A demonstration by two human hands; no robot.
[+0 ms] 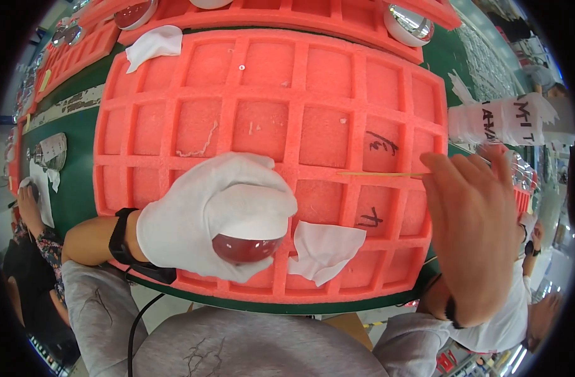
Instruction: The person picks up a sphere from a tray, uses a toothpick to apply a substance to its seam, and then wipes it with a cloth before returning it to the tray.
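Note:
My left hand [193, 210], in a white glove with a black band at the wrist, is closed around a glossy dome-shaped part. This dark red part [246, 248] shows below the glove's fingers, above the near side of a pink foam tray [292, 182]. My bare right hand [473, 232] pinches a thin yellowish stick [381, 174] at the tray's right side. The stick points left over the tray, its tip apart from the part. A crumpled white cloth [328, 251] lies on the tray's near edge, between my hands.
Another white cloth [154, 45] rests on the tray's far left corner. Beyond stand more foam trays with a red dome [135, 16] and a silvery dome [409, 26]. A white wrapped roll [501, 120] lies at right. Another person's hand [29, 207] is at far left.

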